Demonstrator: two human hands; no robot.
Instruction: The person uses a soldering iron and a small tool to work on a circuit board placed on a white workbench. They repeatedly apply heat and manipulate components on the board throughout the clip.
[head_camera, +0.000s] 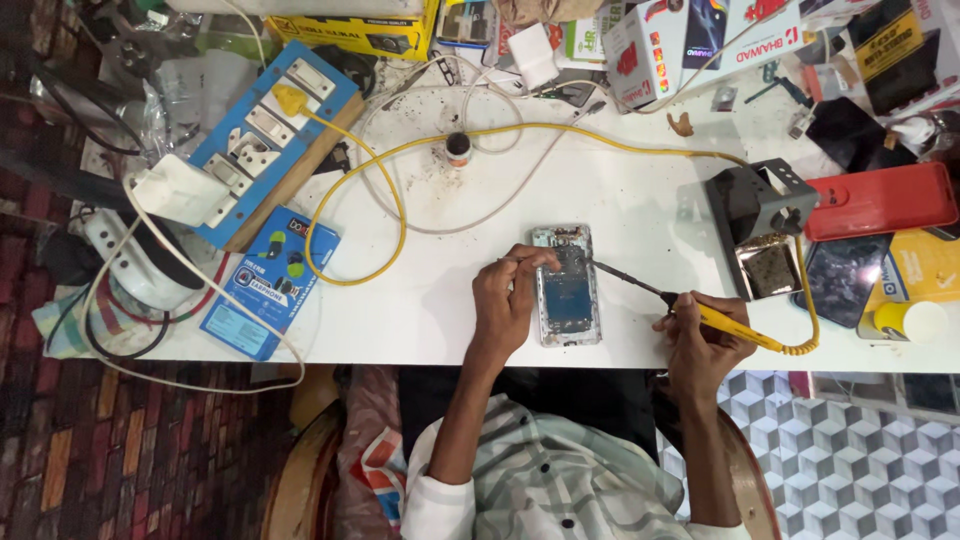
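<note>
Left hand: fingers curled narrow, resting on the left edge of the opened phone, fingertips pinched at its upper left corner; whether anything thin is held between them I cannot tell.
Right hand: closed around the yellow handle of a soldering iron, gripped like a pen.
Iron tip: the dark shaft slants up and left from the hand and meets the phone near its upper right edge.
Phone: lies flat, back off, long side running near to far, on the white table, near the table's near edge and between the two hands.
Iron stand: grey metal holder just right of the phone, with a dirty sponge tray at its near end.
Yellow cable: loops across the table from the blue switchboard at far left toward the stand.
Small bottle: dark, upright, far of the phone, well apart from it.
Red case: flat, at right, beside the stand.
Blue packet: lies at left, near the switchboard.
</note>
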